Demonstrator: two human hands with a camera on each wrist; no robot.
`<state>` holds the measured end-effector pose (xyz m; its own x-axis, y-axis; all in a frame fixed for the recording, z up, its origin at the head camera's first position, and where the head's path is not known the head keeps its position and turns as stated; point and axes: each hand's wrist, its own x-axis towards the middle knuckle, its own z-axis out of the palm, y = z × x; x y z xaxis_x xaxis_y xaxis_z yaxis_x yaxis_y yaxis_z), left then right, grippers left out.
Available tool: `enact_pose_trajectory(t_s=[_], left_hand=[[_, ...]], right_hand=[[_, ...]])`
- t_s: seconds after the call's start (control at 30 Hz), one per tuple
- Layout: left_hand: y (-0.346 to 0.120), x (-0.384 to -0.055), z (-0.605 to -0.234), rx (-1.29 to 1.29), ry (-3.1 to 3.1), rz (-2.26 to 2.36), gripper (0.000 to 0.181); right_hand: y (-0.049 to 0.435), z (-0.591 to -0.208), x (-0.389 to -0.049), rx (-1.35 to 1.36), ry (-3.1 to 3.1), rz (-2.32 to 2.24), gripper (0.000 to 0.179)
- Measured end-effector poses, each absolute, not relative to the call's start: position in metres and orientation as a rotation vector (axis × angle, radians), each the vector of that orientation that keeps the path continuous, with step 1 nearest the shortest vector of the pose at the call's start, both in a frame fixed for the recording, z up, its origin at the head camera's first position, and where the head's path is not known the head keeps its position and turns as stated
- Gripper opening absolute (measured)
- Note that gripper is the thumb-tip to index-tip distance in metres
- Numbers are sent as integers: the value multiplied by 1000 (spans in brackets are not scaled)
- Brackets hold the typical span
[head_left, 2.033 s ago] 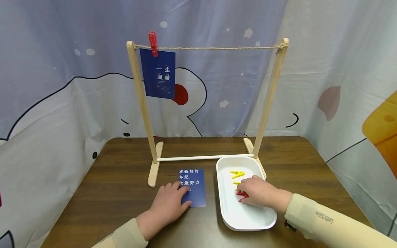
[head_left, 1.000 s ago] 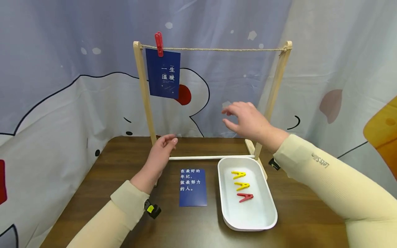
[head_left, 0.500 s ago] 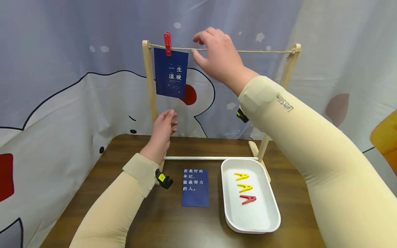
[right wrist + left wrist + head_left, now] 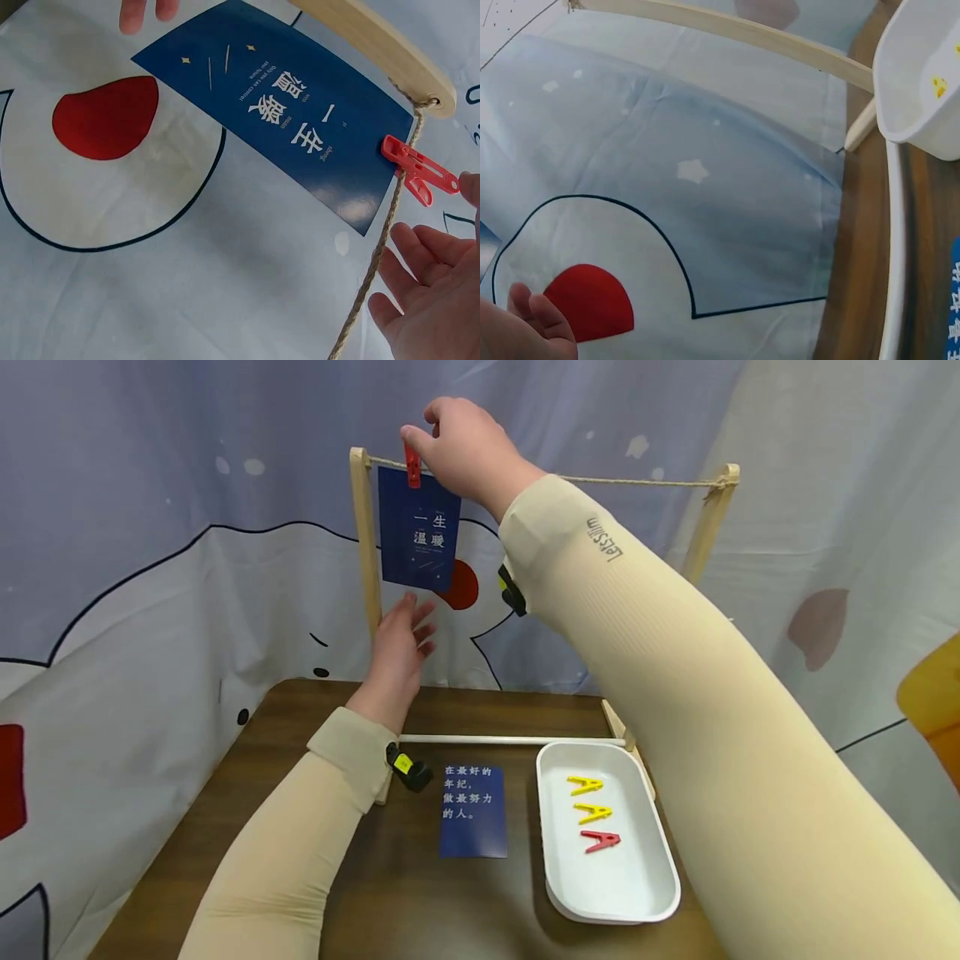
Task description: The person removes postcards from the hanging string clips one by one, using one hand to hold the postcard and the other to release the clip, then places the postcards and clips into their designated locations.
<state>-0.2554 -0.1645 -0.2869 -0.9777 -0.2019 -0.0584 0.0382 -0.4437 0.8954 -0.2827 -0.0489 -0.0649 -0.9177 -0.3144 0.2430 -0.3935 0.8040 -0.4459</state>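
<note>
A dark blue card point(image 4: 408, 556) with white characters hangs from a twine line point(image 4: 637, 482), held by a red clothespin point(image 4: 413, 470). My right hand point(image 4: 472, 452) is up at that clothespin. In the right wrist view its thumb is at the end of one handle of the red clothespin point(image 4: 409, 161), and the other fingers spread beside the twine without squeezing. My left hand point(image 4: 397, 647) is raised just below the card's lower edge, fingers loosely extended, holding nothing. Only part of the left hand point(image 4: 536, 330) shows in the left wrist view.
A second blue card point(image 4: 474, 839) lies on the brown table point(image 4: 420, 910). Right of it, a white tray point(image 4: 600, 893) holds two yellow clothespins point(image 4: 594, 813) and a red one point(image 4: 600, 841). The twine spans a wooden frame point(image 4: 366, 535). A patterned curtain hangs behind.
The right hand has left the tray and risen up and left to the clothespin on the line. The left hand has lifted off the lower card to below the hanging card.
</note>
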Motion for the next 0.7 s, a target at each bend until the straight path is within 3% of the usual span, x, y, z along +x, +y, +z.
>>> enact_pose_trajectory(t_s=[0.4, 0.7], left_hand=[[-162, -258, -275, 245, -1444, -2584, 41], [-159, -261, -272, 195, -1392, -2609, 13]], right_hand=[[-54, -71, -287, 599, -2811, 861, 49], [-57, -75, -292, 578, -2824, 961, 49]])
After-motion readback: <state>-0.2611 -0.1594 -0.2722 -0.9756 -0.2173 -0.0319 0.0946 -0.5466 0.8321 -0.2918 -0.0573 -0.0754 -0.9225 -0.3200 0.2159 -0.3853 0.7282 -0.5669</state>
